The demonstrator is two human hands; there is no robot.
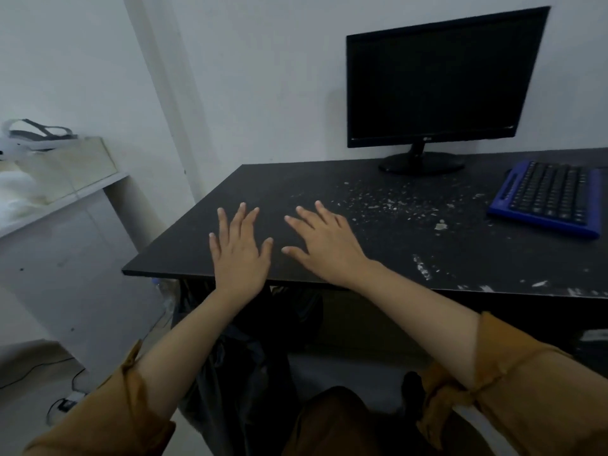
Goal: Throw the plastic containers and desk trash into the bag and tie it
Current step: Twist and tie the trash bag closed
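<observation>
My left hand point(240, 248) and my right hand point(324, 243) lie side by side with fingers spread over the near left part of the black desk point(197, 238). Neither hand holds anything. Small pale scraps and crumbs point(388, 204) are scattered over the desk's middle, with one larger scrap point(440, 226) near the keyboard and white flecks point(422, 266) close to the front edge. A dark plastic bag point(230, 350) hangs or stands below the desk's front edge, under my forearms; its mouth is hidden. No plastic containers show in this view.
A black monitor point(437, 83) stands at the back of the desk. A blue keyboard point(549, 199) lies at the right. A white shelf point(59, 199) with a pale bag point(56, 162) is on the left. Cables point(62, 403) lie on the floor at lower left.
</observation>
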